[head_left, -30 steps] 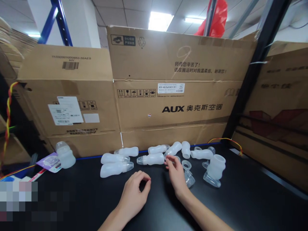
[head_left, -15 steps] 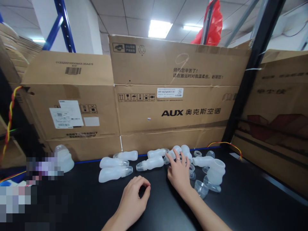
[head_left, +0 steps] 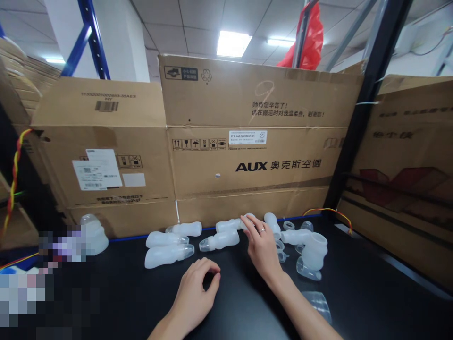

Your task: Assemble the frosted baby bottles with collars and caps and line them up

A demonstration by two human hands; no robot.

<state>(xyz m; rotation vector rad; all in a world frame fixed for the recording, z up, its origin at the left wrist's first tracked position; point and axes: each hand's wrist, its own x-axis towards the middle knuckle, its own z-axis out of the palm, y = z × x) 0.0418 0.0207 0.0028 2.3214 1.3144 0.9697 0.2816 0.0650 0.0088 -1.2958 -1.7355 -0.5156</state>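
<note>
My right hand (head_left: 264, 248) reaches forward, its fingers stretched out over a translucent white bottle (head_left: 248, 219). The hand partly covers that bottle, and I cannot tell whether it grips it. My left hand (head_left: 196, 290) rests on the black table with fingers curled and thumb near the index finger; nothing shows in the loop between them. Beyond it lies a bottle with a clear cap (head_left: 222, 240). Farther left are more capped bottles (head_left: 164, 256) on their sides. Near my right forearm lies a clear cup (head_left: 318, 304).
Right of my right hand are an upright bottle (head_left: 314, 252), a lying bottle (head_left: 297, 236), a clear ring (head_left: 289, 225) and a clear cap (head_left: 309, 274). A translucent piece (head_left: 94, 238) stands at the far left. Cardboard (head_left: 262, 156) walls the back; a dark post (head_left: 357, 132) rises at right.
My right hand and the bottle under its fingers have shifted slightly left. The clear cup has moved nearer to me and to the right. My left hand stays put.
</note>
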